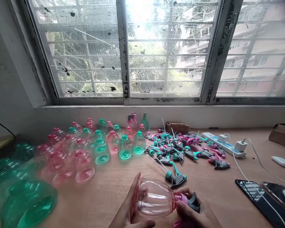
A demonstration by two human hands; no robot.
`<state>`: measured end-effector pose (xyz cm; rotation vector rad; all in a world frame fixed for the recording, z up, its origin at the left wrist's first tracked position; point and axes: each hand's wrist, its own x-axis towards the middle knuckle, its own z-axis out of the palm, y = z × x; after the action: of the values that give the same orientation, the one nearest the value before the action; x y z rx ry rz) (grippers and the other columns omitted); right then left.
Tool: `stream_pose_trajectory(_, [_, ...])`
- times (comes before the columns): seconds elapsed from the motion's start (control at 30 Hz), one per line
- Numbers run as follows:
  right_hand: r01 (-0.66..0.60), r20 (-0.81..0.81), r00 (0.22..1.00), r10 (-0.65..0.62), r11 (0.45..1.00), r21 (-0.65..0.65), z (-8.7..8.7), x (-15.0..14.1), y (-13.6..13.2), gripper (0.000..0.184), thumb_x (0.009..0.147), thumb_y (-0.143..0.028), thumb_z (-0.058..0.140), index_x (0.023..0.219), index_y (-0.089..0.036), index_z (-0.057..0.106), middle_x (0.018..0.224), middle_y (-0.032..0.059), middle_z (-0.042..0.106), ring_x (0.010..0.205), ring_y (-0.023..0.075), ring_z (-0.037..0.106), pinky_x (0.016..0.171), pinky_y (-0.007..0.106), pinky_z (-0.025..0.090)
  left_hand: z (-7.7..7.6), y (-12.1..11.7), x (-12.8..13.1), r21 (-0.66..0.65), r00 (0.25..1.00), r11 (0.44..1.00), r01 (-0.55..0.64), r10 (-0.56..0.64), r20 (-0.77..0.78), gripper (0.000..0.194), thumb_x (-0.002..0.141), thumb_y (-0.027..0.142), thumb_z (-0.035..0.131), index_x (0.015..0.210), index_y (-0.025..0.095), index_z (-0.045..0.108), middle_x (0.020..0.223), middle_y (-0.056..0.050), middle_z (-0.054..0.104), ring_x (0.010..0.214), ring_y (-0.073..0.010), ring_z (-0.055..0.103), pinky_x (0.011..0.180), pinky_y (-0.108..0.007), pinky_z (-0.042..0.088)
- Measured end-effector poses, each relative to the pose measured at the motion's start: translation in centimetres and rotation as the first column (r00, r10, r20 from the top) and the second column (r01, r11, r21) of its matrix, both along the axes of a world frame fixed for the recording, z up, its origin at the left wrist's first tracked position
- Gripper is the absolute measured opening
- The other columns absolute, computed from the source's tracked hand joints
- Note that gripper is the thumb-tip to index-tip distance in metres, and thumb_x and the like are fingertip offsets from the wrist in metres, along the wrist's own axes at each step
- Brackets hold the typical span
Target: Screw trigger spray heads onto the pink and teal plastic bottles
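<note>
A clear pink spray bottle [155, 196] lies on its side in front of me, its base to the left and its neck to the right. My left hand [130, 205] is wrapped around the base end. At the neck, my right hand [194, 209] grips the pink collar of a black and pink trigger sprayer [185, 200], which sits on the bottle's mouth. How tightly the collar is screwed on I cannot tell. Just beyond the bottle lies a loose black and green trigger sprayer [177, 177] with its tube pointing up and left.
Several green bottles [101, 150] and pink bottles [84, 166] stand uncapped at left. A pile of trigger sprayers [180, 144] lies behind my hands. A power strip [224, 145] with chargers and cables, phones [258, 196] and a cardboard box [282, 134] are at right.
</note>
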<state>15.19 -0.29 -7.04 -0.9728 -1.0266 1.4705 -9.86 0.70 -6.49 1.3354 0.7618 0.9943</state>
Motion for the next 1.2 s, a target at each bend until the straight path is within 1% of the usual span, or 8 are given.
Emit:
stream_pose_trajectory(0.13, [-0.010, 0.052, 0.999, 0.011, 1.000, -0.012, -0.4, -0.1, 0.0, 0.048, 0.067, -0.053, 0.090, 0.093, -0.021, 0.066, 0.063, -0.0036, 0.067, 0.054, 0.0134, 0.060, 0.055, 0.025, 0.055, -0.8, 0.2, -0.1, -0.028, 0.999, 0.998, -0.052, 0.052, -0.005, 0.135, 0.068, 0.052, 0.089, 0.163, 0.023, -0.001, 0.172, -0.016, 0.019, 0.157, -0.0370, 0.023, 0.129, -0.049, 0.011])
stream_pose_trajectory(0.3, [-0.024, 0.046, 0.999, 0.026, 0.999, -0.035, -0.5, 0.0, -0.1, 0.051, 0.064, -0.052, 0.092, 0.095, -0.021, 0.066, 0.073, -0.0023, 0.070, 0.055, 0.0130, 0.063, 0.055, 0.025, 0.056, 0.6, 0.3, 0.0, -0.055, 0.999, 0.998, -0.001, -0.001, -0.034, 0.126, 0.067, 0.056, 0.088, 0.162, 0.020, 0.015, 0.164, -0.019, 0.038, 0.155, -0.0374, 0.029, 0.129, -0.050, 0.018])
stream_pose_trajectory(0.5, [-0.059, 0.049, 0.997, 0.059, 0.998, 0.010, -0.1, 0.2, 0.1, 0.045, 0.072, -0.054, 0.086, 0.092, -0.019, 0.066, 0.063, -0.0030, 0.068, 0.053, 0.0131, 0.061, 0.053, 0.024, 0.054, -0.5, 0.3, 0.1, 0.081, 0.999, 0.997, -0.016, 0.018, -0.031, 0.116, 0.080, 0.046, 0.081, 0.162, 0.034, -0.001, 0.172, -0.011, 0.020, 0.152, -0.0355, 0.036, 0.126, -0.049, 0.021])
stream_pose_trajectory(0.6, [-0.073, 0.044, 0.996, 0.071, 0.997, 0.029, -0.1, 0.1, 0.0, 0.044, 0.072, -0.053, 0.087, 0.093, -0.020, 0.065, 0.064, -0.0030, 0.069, 0.052, 0.0139, 0.064, 0.055, 0.026, 0.056, -1.0, 0.3, 0.1, 0.068, 0.998, 0.997, -0.044, 0.047, -0.048, 0.129, 0.075, 0.050, 0.084, 0.162, 0.030, -0.009, 0.172, -0.014, 0.018, 0.153, -0.0360, 0.033, 0.126, -0.048, 0.024])
stream_pose_trajectory(0.8, [-0.050, 0.023, 0.998, 0.050, 0.999, -0.009, 0.1, -0.2, -0.1, 0.047, 0.066, -0.050, 0.091, 0.092, -0.019, 0.067, 0.075, -0.0016, 0.071, 0.055, 0.0117, 0.061, 0.054, 0.023, 0.052, -0.8, 0.6, -0.2, -0.060, 0.997, 0.998, -0.022, 0.018, -0.070, 0.123, 0.067, 0.062, 0.084, 0.161, 0.017, 0.019, 0.160, -0.020, 0.043, 0.153, -0.0411, 0.031, 0.126, -0.050, 0.024])
stream_pose_trajectory(0.93, [-0.011, 0.028, 1.000, 0.010, 0.999, 0.037, 0.6, 0.0, -0.1, 0.046, 0.071, -0.055, 0.087, 0.090, -0.019, 0.067, 0.063, -0.0031, 0.067, 0.052, 0.0111, 0.057, 0.051, 0.021, 0.044, -0.5, 0.6, -0.1, -0.048, 0.996, 0.998, -0.042, 0.038, -0.082, 0.129, 0.070, 0.056, 0.086, 0.163, 0.022, 0.003, 0.165, -0.018, 0.034, 0.152, -0.0378, 0.032, 0.127, -0.049, 0.019])
stream_pose_trajectory(1.07, [-0.005, 0.019, 1.000, 0.005, 1.000, 0.016, 0.4, 0.0, 0.1, 0.048, 0.068, -0.056, 0.088, 0.088, -0.018, 0.067, 0.058, -0.0041, 0.063, 0.052, 0.0122, 0.055, 0.052, 0.022, 0.043, -0.2, 0.4, 0.0, -0.070, 0.996, 0.997, -0.033, 0.027, -0.083, 0.123, 0.077, 0.057, 0.080, 0.163, 0.025, -0.002, 0.154, -0.019, 0.046, 0.140, -0.0351, 0.049, 0.118, -0.047, 0.035])
stream_pose_trajectory(1.2, [-0.029, 0.069, 0.997, 0.027, 0.999, 0.030, -0.4, 0.0, 0.2, 0.051, 0.067, -0.056, 0.088, 0.094, -0.019, 0.064, 0.061, -0.0039, 0.065, 0.051, 0.0131, 0.056, 0.051, 0.025, 0.048, -0.4, 0.1, 0.3, -0.119, 0.999, 0.992, -0.038, 0.037, -0.004, 0.147, 0.061, 0.048, 0.095, 0.161, 0.027, -0.012, 0.150, -0.018, 0.049, 0.136, -0.0348, 0.052, 0.118, -0.046, 0.035])
